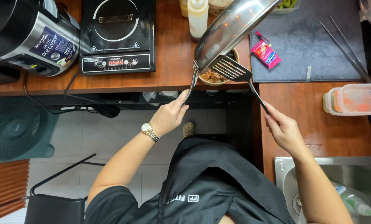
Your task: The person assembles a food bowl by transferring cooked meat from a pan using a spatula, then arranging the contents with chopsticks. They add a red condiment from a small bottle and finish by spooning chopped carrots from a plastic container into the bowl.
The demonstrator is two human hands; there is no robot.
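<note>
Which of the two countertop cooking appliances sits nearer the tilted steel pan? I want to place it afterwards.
The flat black induction cooktop; the rounded silver rice cooker stands beyond it, farther from the steel frying pan.

The bowl (213,77) sits at the desk (173,62) edge, under the tilted pan (231,27). Left of the bowl lies the induction cooker (117,36), farther left the rice cooker (30,35); right of it, the snack packet (266,54).

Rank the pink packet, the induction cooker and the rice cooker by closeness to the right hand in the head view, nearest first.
From the right hand, which grips the slotted spatula:
1. Pink packet, lying on the dark mat just above the hand.
2. Induction cooker, across the counter to the left.
3. Rice cooker, at the far left corner.
</note>
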